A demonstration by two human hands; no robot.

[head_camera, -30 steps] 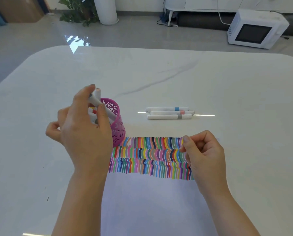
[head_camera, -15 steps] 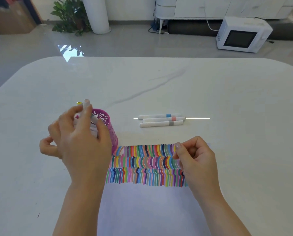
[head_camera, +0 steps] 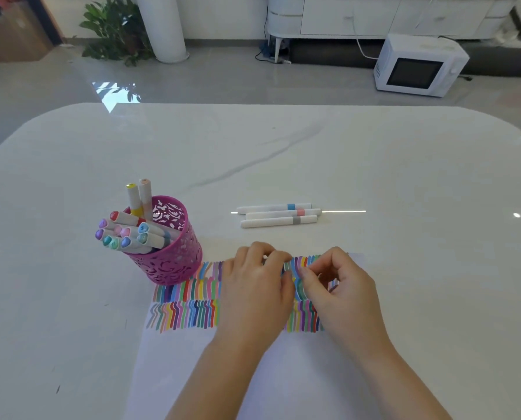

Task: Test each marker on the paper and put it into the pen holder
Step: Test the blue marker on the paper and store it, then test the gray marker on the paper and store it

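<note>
Head view: three white markers [head_camera: 277, 215], banded blue, pink and grey, lie touching on the white marble counter [head_camera: 404, 177], long axes left to right, just beyond both hands. The left hand [head_camera: 256, 286], judged slightly nearer, and right hand [head_camera: 341, 289] hover curled over the stripe-covered white paper [head_camera: 222, 374]; any hold cannot be told. The pink perforated pen holder [head_camera: 174, 262] stands left of them.
</note>
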